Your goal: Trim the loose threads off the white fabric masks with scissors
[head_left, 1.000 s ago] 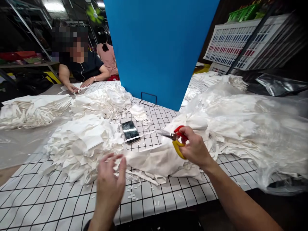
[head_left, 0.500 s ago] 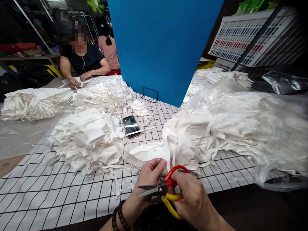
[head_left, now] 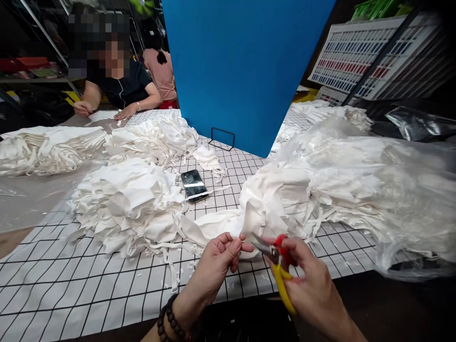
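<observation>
My left hand point(head_left: 219, 256), with dark beads on its wrist, has its thumb and fingers pinched at the near edge of a white fabric piece point(head_left: 254, 218). The fingers partly hide what lies between them. In my right hand point(head_left: 309, 273) is a pair of scissors point(head_left: 274, 255) with one red and one yellow handle. Their blades point up and left, close to the left fingertips, and look slightly parted. Beyond my hands, a heap of white fabric pieces point(head_left: 278, 190) lies to the right and another pile point(head_left: 128, 204) to the left.
A phone point(head_left: 194, 185) lies on the grid-patterned tablecloth point(head_left: 89, 289) among small white scraps. Behind it stands a large blue board point(head_left: 245, 71). Clear plastic point(head_left: 402, 190) covers fabric at right. Across the table, a co-worker point(head_left: 117, 90) sits by more white stacks.
The scissors and my right hand have moved right and away from over my left wrist, and the blades now point up-left. My left hand has turned slightly. The co-worker's hands have spread apart.
</observation>
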Tool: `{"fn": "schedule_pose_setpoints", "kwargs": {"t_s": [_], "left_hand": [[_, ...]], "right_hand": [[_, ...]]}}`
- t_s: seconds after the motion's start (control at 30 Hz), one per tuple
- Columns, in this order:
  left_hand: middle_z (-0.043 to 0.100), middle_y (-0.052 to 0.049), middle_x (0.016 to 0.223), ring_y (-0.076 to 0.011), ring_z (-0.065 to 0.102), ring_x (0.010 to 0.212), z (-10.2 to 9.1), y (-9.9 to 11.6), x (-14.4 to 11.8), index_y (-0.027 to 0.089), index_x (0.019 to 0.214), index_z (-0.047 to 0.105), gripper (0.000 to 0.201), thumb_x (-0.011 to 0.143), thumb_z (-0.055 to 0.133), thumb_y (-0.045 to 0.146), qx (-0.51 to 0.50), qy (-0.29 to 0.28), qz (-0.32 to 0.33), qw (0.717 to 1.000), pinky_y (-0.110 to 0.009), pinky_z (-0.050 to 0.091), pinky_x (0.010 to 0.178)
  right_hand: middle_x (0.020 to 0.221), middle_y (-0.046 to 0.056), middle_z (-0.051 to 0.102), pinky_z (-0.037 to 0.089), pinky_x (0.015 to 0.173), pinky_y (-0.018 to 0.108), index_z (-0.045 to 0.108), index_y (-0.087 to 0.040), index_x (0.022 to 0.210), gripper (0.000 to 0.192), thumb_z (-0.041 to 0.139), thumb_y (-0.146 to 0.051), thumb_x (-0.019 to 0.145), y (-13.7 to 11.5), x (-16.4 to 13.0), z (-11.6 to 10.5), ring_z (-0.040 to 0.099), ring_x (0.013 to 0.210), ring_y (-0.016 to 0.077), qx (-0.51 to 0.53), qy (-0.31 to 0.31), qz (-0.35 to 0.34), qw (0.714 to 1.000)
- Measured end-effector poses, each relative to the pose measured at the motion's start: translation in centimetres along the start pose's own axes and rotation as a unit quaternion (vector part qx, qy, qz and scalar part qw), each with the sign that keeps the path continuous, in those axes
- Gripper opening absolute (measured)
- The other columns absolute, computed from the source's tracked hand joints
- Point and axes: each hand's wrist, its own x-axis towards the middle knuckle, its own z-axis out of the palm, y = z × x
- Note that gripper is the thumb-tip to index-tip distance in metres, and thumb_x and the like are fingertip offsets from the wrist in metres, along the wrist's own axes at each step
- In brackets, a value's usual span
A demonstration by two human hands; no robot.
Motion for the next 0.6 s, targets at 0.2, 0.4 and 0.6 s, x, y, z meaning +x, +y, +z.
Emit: {"fn": "schedule_pose_setpoints", "kwargs": {"t_s": [0.2,0.4,0.6], "left_hand": [[0.062,-0.002,0.064,-0.0071,0.039,0.049,0.5,0.4,-0.7,0.012,0.075,0.066,0.038,0.081,0.067,0.050,0.100,-0.027,0.019,0.994,-0.020,0.032,0.049],[0.057,-0.006,0.095,-0.0149,0.055,0.073,-0.8,0.1,-0.7,0.017,0.078,0.072,0.028,0.084,0.065,0.044,0.247,0.097,0.163,0.950,-0.026,0.043,0.065],[0.061,-0.010,0.118,-0.0238,0.056,0.105,-1.0,-0.1,-0.3,0.019,0.078,0.071,0.019,0.089,0.061,0.030,0.279,0.071,0.250,0.924,-0.032,0.043,0.088]], "right_hand": [[0.105,0.005,0.067,0.053,0.061,0.026,0.049,-0.025,0.094,0.037,0.076,-0.020,0.069,0.6,5.1,2.1,0.063,0.074,0.0152,0.171,-0.078,-0.028,0.982],[0.089,0.001,0.068,0.051,0.065,0.025,0.048,-0.025,0.089,0.031,0.075,-0.023,0.073,0.6,6.7,3.9,0.065,0.077,0.0149,0.257,-0.020,-0.011,0.966],[0.084,-0.001,0.068,0.053,0.069,0.027,0.046,-0.025,0.087,0.038,0.079,-0.029,0.070,1.0,6.1,4.7,0.065,0.074,0.0153,0.290,-0.070,0.043,0.954]]}}
